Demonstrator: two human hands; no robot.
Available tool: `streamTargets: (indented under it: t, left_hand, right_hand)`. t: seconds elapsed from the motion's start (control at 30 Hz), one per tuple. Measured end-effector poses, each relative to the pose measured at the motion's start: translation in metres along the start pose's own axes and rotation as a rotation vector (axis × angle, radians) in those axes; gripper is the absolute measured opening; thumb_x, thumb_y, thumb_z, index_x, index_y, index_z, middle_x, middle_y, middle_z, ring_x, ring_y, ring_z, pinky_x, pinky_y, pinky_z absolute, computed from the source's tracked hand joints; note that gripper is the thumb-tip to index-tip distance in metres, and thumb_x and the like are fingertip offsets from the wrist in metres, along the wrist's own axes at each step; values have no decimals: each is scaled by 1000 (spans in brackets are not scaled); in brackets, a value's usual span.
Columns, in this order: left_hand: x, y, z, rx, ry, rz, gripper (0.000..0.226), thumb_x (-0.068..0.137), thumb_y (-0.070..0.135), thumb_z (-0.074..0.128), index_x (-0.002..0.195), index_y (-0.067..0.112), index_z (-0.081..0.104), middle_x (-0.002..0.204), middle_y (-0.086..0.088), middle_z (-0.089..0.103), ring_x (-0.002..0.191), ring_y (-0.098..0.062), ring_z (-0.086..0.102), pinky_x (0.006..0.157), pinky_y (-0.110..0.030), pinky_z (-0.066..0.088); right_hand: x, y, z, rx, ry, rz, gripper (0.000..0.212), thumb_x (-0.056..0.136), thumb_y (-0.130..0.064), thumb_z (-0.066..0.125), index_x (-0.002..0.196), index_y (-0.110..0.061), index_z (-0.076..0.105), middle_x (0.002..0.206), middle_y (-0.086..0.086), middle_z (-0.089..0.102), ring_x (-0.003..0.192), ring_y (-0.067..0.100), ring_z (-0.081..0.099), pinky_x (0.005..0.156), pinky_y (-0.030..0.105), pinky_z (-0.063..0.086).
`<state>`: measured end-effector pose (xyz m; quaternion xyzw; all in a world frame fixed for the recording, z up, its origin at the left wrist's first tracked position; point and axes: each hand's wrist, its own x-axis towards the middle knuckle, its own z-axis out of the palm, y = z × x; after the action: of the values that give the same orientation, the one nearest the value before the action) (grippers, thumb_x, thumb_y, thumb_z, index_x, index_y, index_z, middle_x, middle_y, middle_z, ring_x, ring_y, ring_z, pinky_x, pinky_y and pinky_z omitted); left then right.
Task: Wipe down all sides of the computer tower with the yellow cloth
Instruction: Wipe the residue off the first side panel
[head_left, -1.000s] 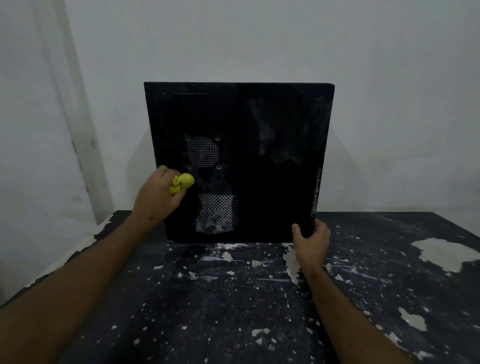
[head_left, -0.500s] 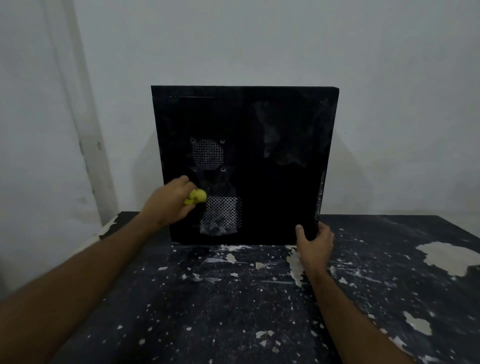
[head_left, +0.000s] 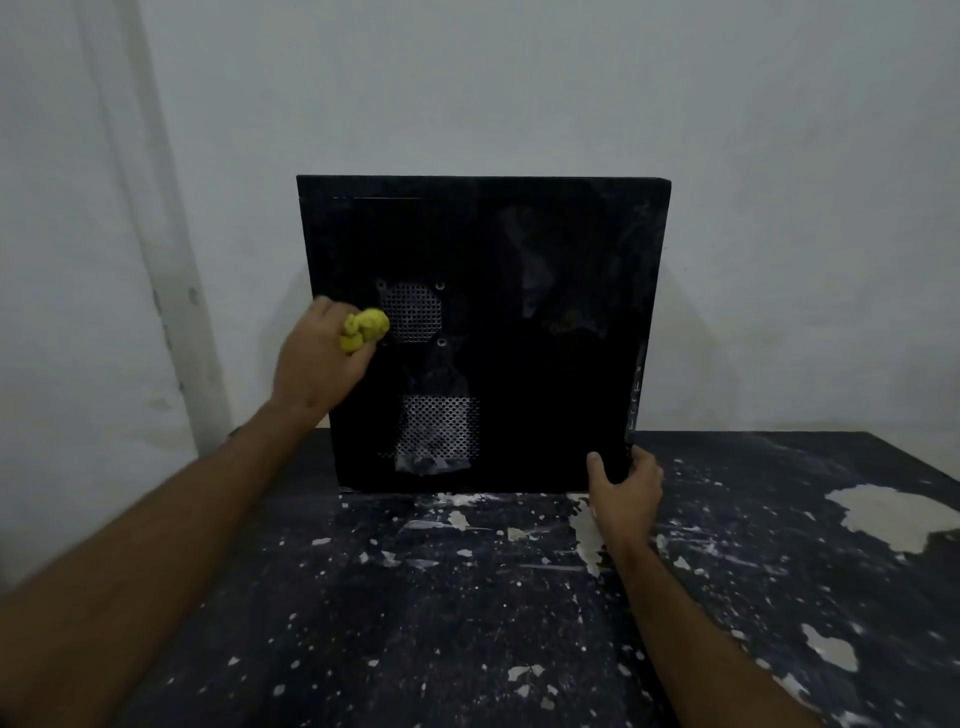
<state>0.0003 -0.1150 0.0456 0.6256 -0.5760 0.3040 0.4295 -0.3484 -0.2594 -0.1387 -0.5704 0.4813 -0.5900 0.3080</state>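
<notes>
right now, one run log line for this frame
step: wiping side panel | left hand: grips yellow cloth beside round vent | right hand: steadies computer tower lower right corner | table: paint-chipped

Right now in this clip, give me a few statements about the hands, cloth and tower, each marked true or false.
1. The left hand holds the bunched yellow cloth against the tower. True.
2. The cloth is beside the lower square vent. False: it is next to the upper vent; the lower vent is below it.
3. The right hand grips the tower's lower right corner. True.
4. The tower lies flat on the table. False: it stands upright on the table, its broad side panel facing the camera.
5. The right hand holds a second cloth. False: only one cloth shows.
</notes>
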Motion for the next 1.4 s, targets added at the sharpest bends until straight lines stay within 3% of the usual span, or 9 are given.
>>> streamTargets:
  t: [0.13, 0.3, 0.47, 0.6, 0.73, 0.9, 1.03, 1.2, 1.4]
  left_hand:
    - [-4, -2, -3, 125, -364, 306, 31, 82, 20, 78, 106, 7, 65, 101, -13, 56, 85, -39, 63, 61, -40, 51]
    - [20, 1, -10, 13, 69, -30, 28, 88, 25, 79, 103, 4, 68, 98, -16, 58, 80, -31, 57, 66, -39, 45]
    - [6, 5, -4, 116, -336, 317, 30, 82, 21, 78, 106, 7, 66, 99, -10, 55, 82, -36, 62, 59, -40, 50]
    - [7, 4, 1, 12, -49, 33, 28, 86, 25, 80, 105, 9, 67, 98, -9, 55, 75, -24, 54, 60, -37, 46]
    - [-23, 6, 18, 125, -431, 337, 33, 80, 21, 80, 108, 10, 66, 102, -9, 56, 87, -33, 63, 62, -42, 55]
    - [-32, 0, 19, 50, -108, 4, 33, 81, 18, 82, 109, 7, 67, 100, -11, 56, 79, -31, 59, 57, -38, 48]
    - [-65, 1, 37, 138, -448, 320, 35, 78, 18, 82, 106, 9, 65, 99, -11, 56, 84, -35, 62, 58, -42, 55]
    - [-81, 0, 43, 78, -262, 16, 35, 80, 18, 83, 109, 8, 66, 100, -11, 56, 84, -31, 59, 55, -39, 50]
    - [-111, -6, 59, 155, -471, 170, 39, 73, 23, 87, 104, 13, 66, 99, -7, 57, 86, -31, 62, 51, -38, 52]
  right_hand:
    - [1, 2, 0, -8, -5, 8, 68, 93, -42, 71, 145, -8, 44, 139, 10, 45, 128, 31, 48, 108, 49, 46]
    - [2, 3, 0, 9, -10, 5, 66, 94, -41, 71, 144, -9, 44, 137, 9, 46, 125, 30, 49, 108, 48, 47]
    - [1, 0, -1, 1, -14, 7, 68, 94, -40, 71, 147, -8, 42, 140, 11, 45, 128, 30, 48, 109, 47, 45]
    - [0, -1, -1, -2, -3, 7, 68, 94, -39, 71, 147, -8, 42, 141, 11, 45, 129, 29, 47, 109, 47, 45]
    - [0, -3, -2, -4, -11, 4, 68, 95, -38, 70, 148, -7, 42, 142, 13, 44, 130, 30, 46, 110, 47, 44]
    - [0, -2, -1, 9, -4, 8, 67, 94, -39, 71, 146, -7, 43, 140, 10, 45, 128, 29, 47, 107, 41, 45]
    - [0, -3, -2, 9, -15, 11, 66, 95, -38, 70, 146, -7, 43, 140, 11, 45, 127, 28, 47, 107, 41, 44]
    - [0, -4, -2, 15, -10, 8, 65, 95, -37, 71, 146, -6, 43, 139, 11, 45, 122, 23, 48, 106, 41, 46]
    - [2, 0, -1, 17, -3, 8, 64, 94, -39, 72, 143, -8, 45, 135, 8, 47, 122, 24, 49, 105, 41, 47]
